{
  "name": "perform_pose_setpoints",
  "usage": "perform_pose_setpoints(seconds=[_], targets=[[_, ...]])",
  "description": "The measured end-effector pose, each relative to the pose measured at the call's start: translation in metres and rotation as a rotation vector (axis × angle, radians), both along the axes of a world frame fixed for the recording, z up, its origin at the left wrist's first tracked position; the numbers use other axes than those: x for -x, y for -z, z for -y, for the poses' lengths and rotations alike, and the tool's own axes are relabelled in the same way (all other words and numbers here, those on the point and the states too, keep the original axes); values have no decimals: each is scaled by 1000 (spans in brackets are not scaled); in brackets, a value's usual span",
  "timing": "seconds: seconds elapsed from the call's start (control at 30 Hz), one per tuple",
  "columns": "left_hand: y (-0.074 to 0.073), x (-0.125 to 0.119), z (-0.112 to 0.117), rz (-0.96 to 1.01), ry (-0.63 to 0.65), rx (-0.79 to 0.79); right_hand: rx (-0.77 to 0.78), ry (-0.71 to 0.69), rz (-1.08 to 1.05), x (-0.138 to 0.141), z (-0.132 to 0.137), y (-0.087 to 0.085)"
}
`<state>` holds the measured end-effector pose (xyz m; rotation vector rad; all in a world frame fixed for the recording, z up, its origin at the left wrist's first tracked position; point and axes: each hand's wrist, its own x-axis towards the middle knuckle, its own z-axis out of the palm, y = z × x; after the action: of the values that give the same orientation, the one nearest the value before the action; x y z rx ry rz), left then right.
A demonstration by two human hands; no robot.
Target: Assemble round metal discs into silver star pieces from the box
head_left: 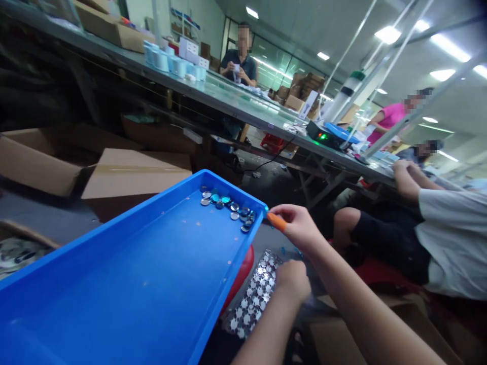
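My right hand (299, 225) is at the corner of a long blue tray (133, 274), with an orange finger cover (277, 221) on one finger. Its fingertips are pinched together at a small teal piece (266, 209), too small to make out fully. Several small round metal discs (235, 216), some silver and some teal, lie inside the tray's far end. Lower down, my left hand (292, 281) is curled and blurred by motion, its fingers hidden from view. Beside it is a sheet of silvery round pieces (255, 296), partly covered by my left forearm.
Open cardboard boxes (133, 175) stand left of the tray, and another carton (335, 332) is at lower right. Something red (241, 276) shows under the tray. A long workbench (228, 99) crosses behind. A co-worker in a pale shirt (452, 243) sits close on the right.
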<state>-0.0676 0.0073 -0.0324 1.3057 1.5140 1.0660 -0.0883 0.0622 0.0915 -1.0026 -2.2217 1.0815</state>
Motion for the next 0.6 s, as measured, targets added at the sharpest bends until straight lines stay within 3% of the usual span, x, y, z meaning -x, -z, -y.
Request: perform_pose_setpoints(seconds=[0.1,0.2,0.27,0.33,0.4,0.6], targets=[[-7,8,-7,25,-134,-41,77,210,-164,-79,1,6],[-8,3,-17,147,-153,-91,118,382,-218,-149,3,41],[-5,-6,-22,237,-116,-100,104,483,-227,-182,5,69],[-1,-16,-24,299,-73,-84,55,539,-195,-201,7,92],[2,-25,-26,362,-45,-55,-30,534,-148,-211,6,104],[3,-41,-33,529,-37,12,-208,434,-76,-222,-3,100]])
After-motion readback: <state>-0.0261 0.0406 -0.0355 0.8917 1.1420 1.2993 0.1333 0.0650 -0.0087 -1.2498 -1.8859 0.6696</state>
